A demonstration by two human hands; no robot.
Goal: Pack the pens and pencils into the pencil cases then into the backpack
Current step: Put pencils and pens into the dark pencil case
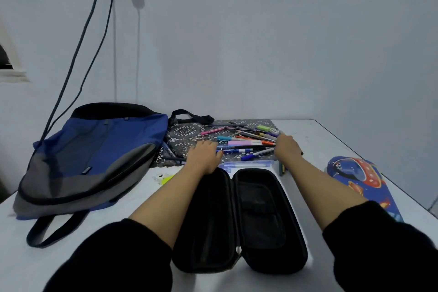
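Left grip (205, 153): palm down on the near-left edge of the pens and pencils (246, 143). The fingers point away from the camera, so it cannot be told whether they hold anything.
Right grip (288, 147): palm down at the right edge of the same pile. The fingers are hidden behind the back of the hand, so its state cannot be told.
Task items: loose and crossed over one another on a lace mat (187, 131), between the two grips and just beyond them.
Black pencil case (239, 220): lies open on the worktop (320, 140), both halves empty, directly behind both grips on the person's side.
Blue pencil case (362, 180): right of the right grip and nearer the person.
Backpack (94, 154): flat, left of the left grip. Whether its opening is unzipped cannot be told.
Step (judged): gathering the pile for transfer to the black pencil case.
Risk 1: raking inward may drag the lace mat and scatter the pens.
Risk 2: round barrels may roll off the worktop's far-right edge.
Risk 3: crossed pens may stop the case halves from closing.
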